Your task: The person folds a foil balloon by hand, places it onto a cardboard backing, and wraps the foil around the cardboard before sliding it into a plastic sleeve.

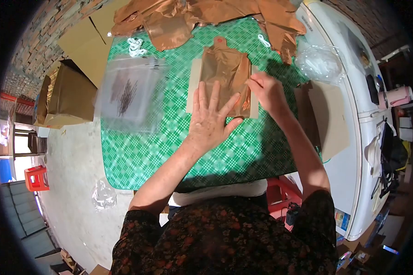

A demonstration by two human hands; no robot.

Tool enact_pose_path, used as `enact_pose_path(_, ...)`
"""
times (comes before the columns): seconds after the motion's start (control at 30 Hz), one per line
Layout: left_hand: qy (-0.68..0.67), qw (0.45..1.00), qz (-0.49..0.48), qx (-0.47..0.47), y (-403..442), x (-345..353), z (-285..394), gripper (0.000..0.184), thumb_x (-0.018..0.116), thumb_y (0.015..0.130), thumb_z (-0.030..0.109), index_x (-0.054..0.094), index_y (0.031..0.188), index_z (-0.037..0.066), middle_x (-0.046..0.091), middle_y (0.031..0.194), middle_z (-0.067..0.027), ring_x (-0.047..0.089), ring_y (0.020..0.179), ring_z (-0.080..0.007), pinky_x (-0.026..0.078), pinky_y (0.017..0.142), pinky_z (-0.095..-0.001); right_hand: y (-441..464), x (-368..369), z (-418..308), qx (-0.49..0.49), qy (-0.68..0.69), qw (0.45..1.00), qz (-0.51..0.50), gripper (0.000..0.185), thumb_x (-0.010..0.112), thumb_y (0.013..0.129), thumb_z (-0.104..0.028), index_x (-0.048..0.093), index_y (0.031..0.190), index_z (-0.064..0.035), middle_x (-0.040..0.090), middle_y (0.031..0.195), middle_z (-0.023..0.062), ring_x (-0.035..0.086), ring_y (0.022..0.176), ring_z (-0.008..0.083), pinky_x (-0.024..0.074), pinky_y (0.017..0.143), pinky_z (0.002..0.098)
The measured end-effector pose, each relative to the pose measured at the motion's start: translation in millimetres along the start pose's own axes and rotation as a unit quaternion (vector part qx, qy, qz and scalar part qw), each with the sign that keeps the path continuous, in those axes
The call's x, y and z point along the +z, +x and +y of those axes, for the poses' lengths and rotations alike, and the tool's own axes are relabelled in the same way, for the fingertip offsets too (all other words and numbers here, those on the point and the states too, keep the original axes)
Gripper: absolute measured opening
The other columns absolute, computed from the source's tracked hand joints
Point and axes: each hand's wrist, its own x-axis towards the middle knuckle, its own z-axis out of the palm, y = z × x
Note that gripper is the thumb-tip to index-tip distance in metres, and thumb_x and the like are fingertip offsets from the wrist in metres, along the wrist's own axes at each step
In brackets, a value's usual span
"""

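A shiny copper-coloured plastic bag (218,64), with a narrow tab and a red dot at its top end, lies flat on a pale cardboard sheet (195,73). My left hand (209,114) rests palm down on the bag's lower part, fingers spread. At the bag's right edge my right hand (267,91) is closed in a pinch on the copper plastic. Cardboard shows a little on both sides of the bag. Both lie on a table with a green checked cloth (215,160).
Clear plastic bags (128,91) are stacked at left. White cords (136,47) lie behind them. More copper plastic (170,30) covers the far edge. A white fridge (339,178) lies along the right side, with a cardboard piece (330,119) beside the table. An open carton (71,98) stands left.
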Motion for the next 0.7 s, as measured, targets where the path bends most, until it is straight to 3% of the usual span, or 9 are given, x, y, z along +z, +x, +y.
enact_pose_path(0.1,0.0,1.0,0.002,0.002,0,0,0,0.068,0.054,0.103,0.067,0.049,0.162,0.034,0.03,0.171,-0.0286,0.021,0.155,-0.0626,0.022,0.127,-0.068,27,0,-4,0.035,-0.005,0.999,0.005,0.028,0.074,0.094,-0.03,0.075,0.091,-0.0021,0.075,0.083,0.017,0.073,0.076,0.041,0.0569,0.069,0.0442)
enact_pose_path(0.2,-0.004,1.0,0.003,0.001,-1,1,0,0.068,0.053,0.103,0.068,0.049,0.162,0.035,0.029,0.172,-0.0282,0.021,0.155,-0.0624,0.022,0.127,-0.0681,57,-7,-12,0.127,-0.126,0.978,-0.108,0.038,0.071,0.095,-0.04,0.075,0.086,-0.0035,0.073,0.077,0.0158,0.073,0.071,0.0391,0.0565,0.067,0.0439)
enact_pose_path(0.27,0.0,1.0,0.002,0.0,-1,2,0,0.067,0.053,0.103,0.068,0.049,0.162,0.035,0.028,0.173,-0.0279,0.02,0.156,-0.0622,0.021,0.127,-0.0681,71,-5,12,0.121,-0.073,0.98,-0.137,0.037,0.073,0.097,-0.038,0.074,0.087,-0.0024,0.07,0.072,0.0077,0.063,0.062,0.0196,0.0476,0.058,0.0341)
enact_pose_path(0.33,-0.002,1.0,0.006,0.001,-1,4,-1,0.068,0.052,0.103,0.068,0.049,0.162,0.035,0.027,0.173,-0.0276,0.02,0.156,-0.0622,0.02,0.127,-0.0682,73,-7,15,0.141,0.002,0.978,-0.154,0.035,0.074,0.097,-0.036,0.074,0.087,-0.0022,0.069,0.071,0.0027,0.058,0.058,0.0094,0.0421,0.053,0.0284)
enact_pose_path(0.4,-0.002,1.0,0.008,0.001,-1,4,-1,0.068,0.052,0.103,0.069,0.049,0.162,0.035,0.026,0.173,-0.0274,0.02,0.156,-0.0623,0.02,0.127,-0.0682,72,-9,15,0.187,0.098,0.964,-0.16,0.033,0.074,0.097,-0.035,0.074,0.088,-0.003,0.068,0.073,0.0008,0.059,0.059,0.0084,0.0398,0.052,0.0268)
enact_pose_path(0.5,0.001,1.0,0.007,0.0,-1,4,0,0.067,0.052,0.103,0.069,0.051,0.161,0.035,0.026,0.174,-0.0274,0.02,0.155,-0.0627,0.02,0.127,-0.0682,69,-5,11,0.228,0.14,0.955,-0.127,0.026,0.073,0.097,-0.029,0.074,0.092,-0.0036,0.068,0.076,0.0005,0.061,0.063,0.0081,0.041,0.053,0.025)
enact_pose_path(0.57,0.004,1.0,0.007,0.001,-1,4,0,0.067,0.051,0.103,0.069,0.052,0.16,0.035,0.026,0.173,-0.0276,0.02,0.155,-0.0629,0.02,0.127,-0.0683,78,2,55,0.107,0.111,0.975,-0.161,0.023,0.073,0.096,-0.027,0.074,0.094,-0.0041,0.069,0.079,0.0005,0.063,0.066,0.0082,0.0416,0.053,0.0245)
enact_pose_path(0.63,-0.003,1.0,0.012,0.001,-1,1,1,0.066,0.051,0.103,0.069,0.053,0.16,0.035,0.026,0.173,-0.0278,0.02,0.155,-0.063,0.02,0.127,-0.0684,79,-2,40,0.106,0.105,0.974,-0.17,0.021,0.072,0.096,-0.026,0.074,0.095,-0.0043,0.069,0.081,0.0006,0.063,0.066,0.0082,0.0422,0.054,0.0242)
enact_pose_path(0.7,-0.004,1.0,0.014,0.002,-1,0,0,0.065,0.051,0.104,0.068,0.054,0.159,0.034,0.027,0.173,-0.0279,0.021,0.155,-0.0632,0.02,0.127,-0.0684,77,-9,9,0.223,0.125,0.954,-0.157,0.02,0.072,0.095,-0.024,0.074,0.095,-0.0043,0.069,0.081,0.0007,0.063,0.066,0.0082,0.0426,0.054,0.0241)
